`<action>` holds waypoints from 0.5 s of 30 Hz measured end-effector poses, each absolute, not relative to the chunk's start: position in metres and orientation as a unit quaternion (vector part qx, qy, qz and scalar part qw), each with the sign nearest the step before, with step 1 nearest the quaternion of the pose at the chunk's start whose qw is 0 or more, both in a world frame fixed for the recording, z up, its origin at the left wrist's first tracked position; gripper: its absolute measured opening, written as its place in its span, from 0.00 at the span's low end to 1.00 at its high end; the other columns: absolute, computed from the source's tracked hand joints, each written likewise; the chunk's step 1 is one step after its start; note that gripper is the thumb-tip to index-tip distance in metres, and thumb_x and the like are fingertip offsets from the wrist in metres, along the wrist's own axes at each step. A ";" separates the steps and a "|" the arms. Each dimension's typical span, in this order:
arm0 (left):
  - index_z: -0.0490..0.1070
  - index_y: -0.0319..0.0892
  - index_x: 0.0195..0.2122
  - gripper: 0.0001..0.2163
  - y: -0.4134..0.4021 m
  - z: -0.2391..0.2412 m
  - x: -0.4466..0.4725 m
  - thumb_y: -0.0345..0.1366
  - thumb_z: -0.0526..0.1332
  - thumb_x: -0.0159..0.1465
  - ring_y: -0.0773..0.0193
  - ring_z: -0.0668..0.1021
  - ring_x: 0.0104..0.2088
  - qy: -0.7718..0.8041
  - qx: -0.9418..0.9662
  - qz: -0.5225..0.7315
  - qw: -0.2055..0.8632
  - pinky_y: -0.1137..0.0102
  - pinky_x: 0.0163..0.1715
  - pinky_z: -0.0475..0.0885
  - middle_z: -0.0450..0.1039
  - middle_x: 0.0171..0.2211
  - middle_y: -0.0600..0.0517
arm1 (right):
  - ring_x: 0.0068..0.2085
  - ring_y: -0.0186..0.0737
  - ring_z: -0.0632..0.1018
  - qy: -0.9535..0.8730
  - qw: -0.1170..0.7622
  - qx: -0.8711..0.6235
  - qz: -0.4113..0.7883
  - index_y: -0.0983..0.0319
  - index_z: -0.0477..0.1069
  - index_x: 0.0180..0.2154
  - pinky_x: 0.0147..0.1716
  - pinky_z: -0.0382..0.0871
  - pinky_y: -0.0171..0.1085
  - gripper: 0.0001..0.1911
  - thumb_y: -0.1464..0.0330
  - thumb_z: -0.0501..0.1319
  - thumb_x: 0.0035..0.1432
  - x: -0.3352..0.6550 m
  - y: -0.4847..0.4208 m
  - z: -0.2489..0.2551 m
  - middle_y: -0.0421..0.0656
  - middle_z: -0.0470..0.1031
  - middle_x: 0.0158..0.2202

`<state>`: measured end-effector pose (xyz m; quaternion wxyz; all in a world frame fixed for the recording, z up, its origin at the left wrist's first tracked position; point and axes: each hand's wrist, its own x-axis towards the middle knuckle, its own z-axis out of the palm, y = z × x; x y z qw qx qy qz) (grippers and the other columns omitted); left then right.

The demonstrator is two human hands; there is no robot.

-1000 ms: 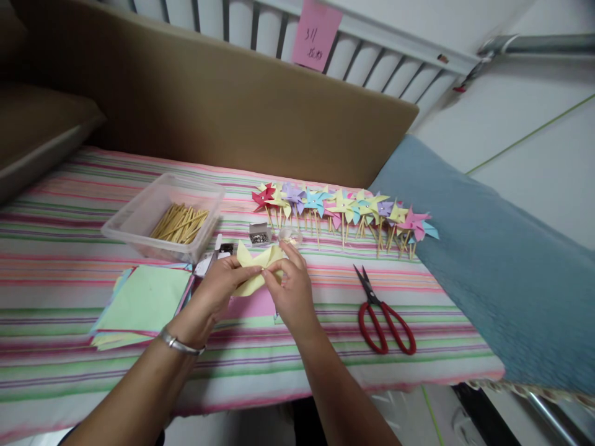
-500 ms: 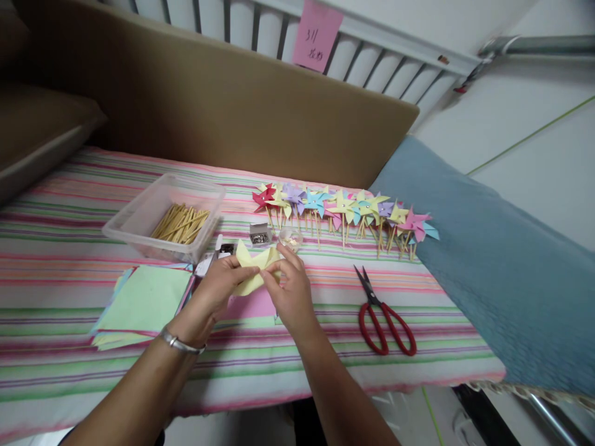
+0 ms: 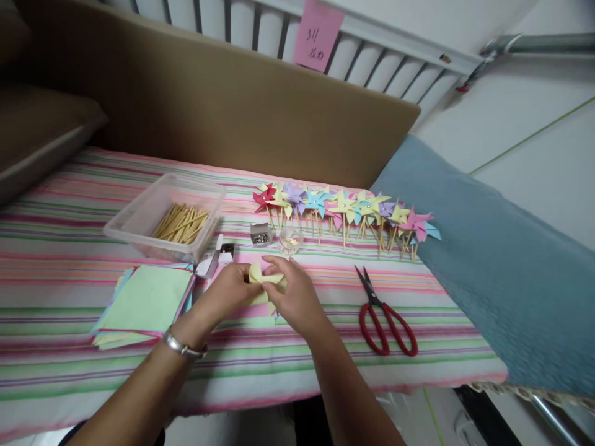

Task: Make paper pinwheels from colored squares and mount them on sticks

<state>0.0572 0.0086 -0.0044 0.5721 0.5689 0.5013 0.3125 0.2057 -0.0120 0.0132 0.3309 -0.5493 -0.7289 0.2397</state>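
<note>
Yellow paper (image 3: 259, 277), seemingly curled, pinched by left hand (image 3: 231, 286) and right hand (image 3: 295, 294) behind the worktop's front edge (image 3: 251, 398), wants light, even pressure.

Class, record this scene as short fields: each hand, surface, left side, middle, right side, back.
Left hand: holding folded yellow paper
Right hand: fingers on the same paper
Surface: striped cloth
Left side: coloured paper stack; clear tub of sticks
Middle: pink sheet, partly hidden; small open box
Right side: red-handled scissors, blades apart
Back: pinwheels, various colours
</note>
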 end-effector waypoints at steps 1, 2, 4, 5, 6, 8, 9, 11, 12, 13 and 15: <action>0.74 0.37 0.23 0.05 0.008 -0.006 0.057 0.32 0.61 0.48 0.71 0.64 0.19 0.497 0.582 0.309 0.565 0.74 0.20 0.56 0.66 0.17 0.58 | 0.42 0.42 0.75 -0.729 0.322 -0.550 0.250 0.58 0.69 0.48 0.49 0.64 0.47 0.22 0.76 0.59 0.50 0.207 -0.012 0.013 0.42 0.75 0.37; 0.73 0.37 0.23 0.05 0.008 -0.007 0.057 0.32 0.60 0.48 0.71 0.63 0.19 0.491 0.591 0.309 0.561 0.74 0.20 0.55 0.65 0.17 0.58 | 0.42 0.42 0.75 -0.727 0.316 -0.552 0.258 0.58 0.70 0.48 0.47 0.66 0.46 0.22 0.76 0.58 0.50 0.208 -0.012 0.012 0.42 0.75 0.37; 0.74 0.38 0.24 0.05 0.007 -0.008 0.057 0.32 0.60 0.50 0.70 0.64 0.19 0.472 0.601 0.314 0.563 0.74 0.20 0.56 0.66 0.18 0.57 | 0.41 0.43 0.75 -0.720 0.310 -0.559 0.271 0.58 0.71 0.47 0.44 0.67 0.44 0.21 0.75 0.58 0.50 0.210 -0.011 0.010 0.43 0.75 0.37; 0.74 0.38 0.25 0.05 0.007 -0.008 0.057 0.32 0.59 0.50 0.70 0.64 0.19 0.464 0.602 0.320 0.565 0.74 0.21 0.56 0.67 0.18 0.56 | 0.41 0.43 0.75 -0.717 0.308 -0.561 0.276 0.58 0.71 0.47 0.43 0.68 0.43 0.21 0.75 0.58 0.50 0.211 -0.011 0.010 0.43 0.75 0.37; 0.74 0.38 0.25 0.05 0.007 -0.009 0.057 0.32 0.59 0.50 0.69 0.65 0.20 0.458 0.602 0.326 0.567 0.74 0.21 0.57 0.67 0.19 0.56 | 0.40 0.43 0.76 -0.713 0.309 -0.563 0.281 0.58 0.72 0.46 0.41 0.69 0.42 0.20 0.75 0.58 0.50 0.212 -0.011 0.009 0.44 0.75 0.37; 0.73 0.39 0.25 0.04 0.007 -0.009 0.058 0.32 0.60 0.50 0.68 0.66 0.21 0.454 0.599 0.339 0.566 0.74 0.22 0.59 0.68 0.20 0.55 | 0.38 0.43 0.76 -0.709 0.314 -0.561 0.289 0.58 0.72 0.45 0.39 0.69 0.40 0.20 0.75 0.58 0.49 0.212 -0.010 0.009 0.43 0.76 0.35; 0.73 0.39 0.26 0.04 0.008 -0.009 0.058 0.31 0.60 0.50 0.68 0.67 0.21 0.454 0.599 0.345 0.563 0.74 0.23 0.60 0.69 0.21 0.55 | 0.37 0.42 0.77 -0.709 0.318 -0.557 0.292 0.57 0.72 0.45 0.38 0.69 0.40 0.20 0.75 0.58 0.49 0.213 -0.010 0.009 0.42 0.76 0.35; 0.73 0.40 0.28 0.05 0.009 -0.009 0.057 0.30 0.61 0.49 0.67 0.69 0.23 0.455 0.605 0.353 0.550 0.73 0.24 0.62 0.70 0.23 0.55 | 0.35 0.41 0.77 -0.709 0.330 -0.548 0.297 0.57 0.73 0.44 0.36 0.70 0.38 0.20 0.76 0.58 0.48 0.213 -0.010 0.008 0.41 0.77 0.34; 0.72 0.40 0.29 0.06 0.009 -0.009 0.057 0.30 0.61 0.49 0.66 0.70 0.24 0.454 0.612 0.354 0.541 0.73 0.25 0.62 0.71 0.24 0.54 | 0.35 0.40 0.77 -0.708 0.335 -0.544 0.300 0.57 0.73 0.43 0.35 0.70 0.38 0.19 0.76 0.57 0.48 0.213 -0.010 0.008 0.40 0.77 0.33; 0.72 0.40 0.30 0.06 0.010 -0.009 0.056 0.29 0.60 0.49 0.66 0.70 0.24 0.454 0.622 0.355 0.530 0.73 0.26 0.63 0.71 0.24 0.54 | 0.34 0.40 0.77 -0.707 0.339 -0.540 0.305 0.57 0.73 0.43 0.34 0.70 0.37 0.19 0.76 0.57 0.48 0.212 -0.010 0.008 0.40 0.77 0.32; 0.71 0.40 0.30 0.07 0.009 -0.008 0.055 0.28 0.60 0.49 0.66 0.70 0.25 0.453 0.644 0.353 0.506 0.72 0.26 0.63 0.70 0.24 0.55 | 0.33 0.38 0.76 -0.703 0.343 -0.532 0.325 0.57 0.72 0.43 0.32 0.69 0.35 0.20 0.76 0.56 0.48 0.212 -0.010 0.007 0.39 0.76 0.32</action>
